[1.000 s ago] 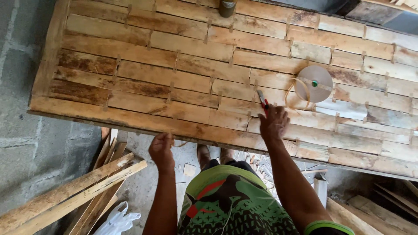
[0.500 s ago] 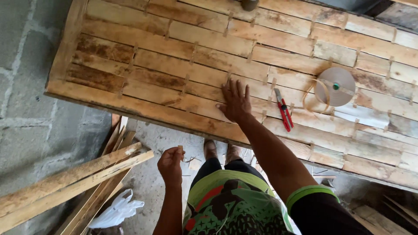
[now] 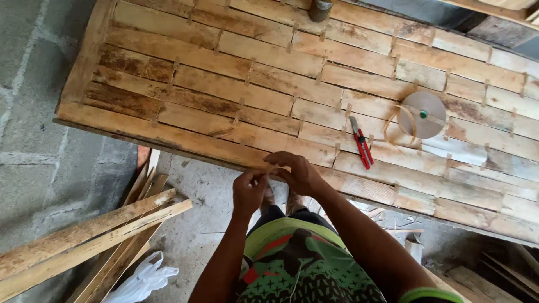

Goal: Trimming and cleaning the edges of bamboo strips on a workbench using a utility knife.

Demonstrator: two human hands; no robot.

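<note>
A large panel of brown wooden slats [image 3: 236, 90] lies in front of me, with small pale ties at the joints. My left hand [image 3: 249, 192] and my right hand [image 3: 298, 173] meet at its near edge, fingers pinched together on a thin pale strip [image 3: 272, 168]. Red-handled cutters [image 3: 362, 143] lie on the slats to the right of my hands. Beyond them rests a round flat spool [image 3: 424, 115] with a loop of tan strip coming off it.
Loose wooden planks [image 3: 84, 235] lean at the lower left over a grey concrete floor. A white plastic bag [image 3: 143, 278] lies beneath them. A dark cylinder [image 3: 320, 8] stands at the panel's far edge. Wood offcuts [image 3: 477, 278] lie at the lower right.
My right hand has come back from the slats to the panel's near edge. My left hand has risen to meet it, and both now pinch the thin strip.
</note>
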